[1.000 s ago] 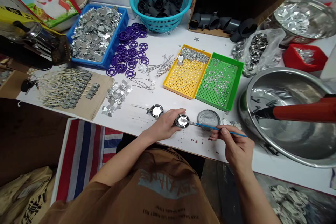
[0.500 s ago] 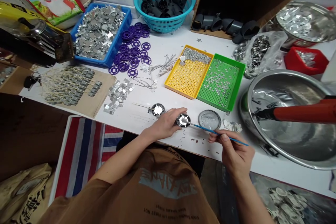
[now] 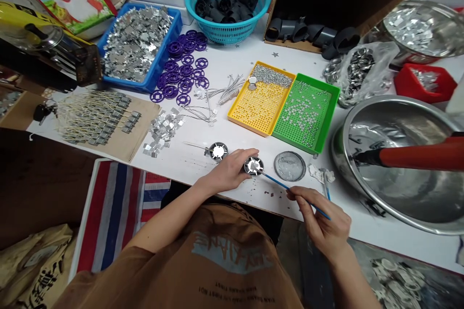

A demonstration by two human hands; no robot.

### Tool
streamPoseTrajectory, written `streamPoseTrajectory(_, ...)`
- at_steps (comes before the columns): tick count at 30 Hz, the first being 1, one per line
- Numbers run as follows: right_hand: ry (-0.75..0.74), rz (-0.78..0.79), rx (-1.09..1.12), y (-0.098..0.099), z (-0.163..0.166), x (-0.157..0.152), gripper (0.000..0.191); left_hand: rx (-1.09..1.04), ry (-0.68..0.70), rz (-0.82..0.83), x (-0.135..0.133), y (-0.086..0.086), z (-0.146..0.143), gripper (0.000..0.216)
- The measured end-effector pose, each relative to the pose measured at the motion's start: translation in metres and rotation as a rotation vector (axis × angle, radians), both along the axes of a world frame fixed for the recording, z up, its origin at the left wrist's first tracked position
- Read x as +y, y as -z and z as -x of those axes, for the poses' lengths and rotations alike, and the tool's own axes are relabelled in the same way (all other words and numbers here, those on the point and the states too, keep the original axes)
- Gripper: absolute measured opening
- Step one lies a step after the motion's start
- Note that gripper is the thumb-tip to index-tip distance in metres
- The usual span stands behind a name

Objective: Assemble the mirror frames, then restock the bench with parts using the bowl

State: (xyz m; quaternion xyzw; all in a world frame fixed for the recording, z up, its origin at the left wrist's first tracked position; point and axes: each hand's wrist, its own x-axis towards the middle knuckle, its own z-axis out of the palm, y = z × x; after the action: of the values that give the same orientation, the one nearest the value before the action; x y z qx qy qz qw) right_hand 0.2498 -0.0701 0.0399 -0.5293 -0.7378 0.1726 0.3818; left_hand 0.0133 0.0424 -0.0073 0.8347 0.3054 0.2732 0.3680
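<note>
Left hand (image 3: 226, 172), fingers (image 3: 246, 156) clamped around a dark round disc (image 3: 253, 166) with a white star-shaped centre, near the front edge of the desk (image 3: 188, 166); right hand (image 3: 321, 217), fingers (image 3: 295, 194) pinched together on a thin blue-handled brush (image 3: 286, 186) (tip right at the disc's edge); a second disc (image 3: 218, 151) just left of the hand.

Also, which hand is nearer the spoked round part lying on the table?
Left. The left hand is just right of the spoked round part; the right hand is far to its right, past the round dish.
</note>
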Motion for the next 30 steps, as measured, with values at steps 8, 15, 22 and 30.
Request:
streamPoseTrajectory(8,0.140,0.115,0.123,0.013,-0.007,-0.002,0.024,0.009,-0.009,-0.004,-0.001,-0.002,0.000,0.062)
streamPoseTrajectory(15,0.316,0.302,0.488,0.029,-0.008,-0.007,0.015,0.003,-0.017,0.009,-0.001,-0.001,-0.001,0.062)
streamPoseTrajectory(22,0.406,0.386,0.887,0.045,-0.009,0.007,0.016,0.002,-0.020,-0.004,-0.001,0.000,-0.001,0.062)
streamPoseTrajectory(30,0.342,0.332,0.856,0.038,-0.016,0.013,0.016,0.036,-0.035,-0.014,-0.003,-0.004,-0.003,0.063)
